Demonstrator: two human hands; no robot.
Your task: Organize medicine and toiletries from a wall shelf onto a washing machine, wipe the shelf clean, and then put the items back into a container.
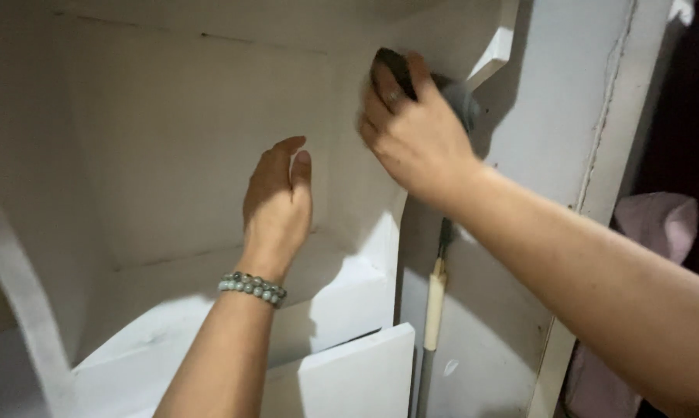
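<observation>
The left hand, a bead bracelet at its wrist, hangs open and empty inside the white cabinet, fingers loosely curled, touching nothing. Up and to its right, farther in, the right hand grips a dark pad — pressed flat against the cabinet's inner side wall near the top, under the fingertips. Beyond the wall's edge, a pale-handled tool stands upright — well below the pad.

Both forearms are bare, no sleeves. The left hand, at centre frame, has a bracelet of pale green-grey beads at the wrist. The right hand, upper centre, wears a finger ring.
</observation>
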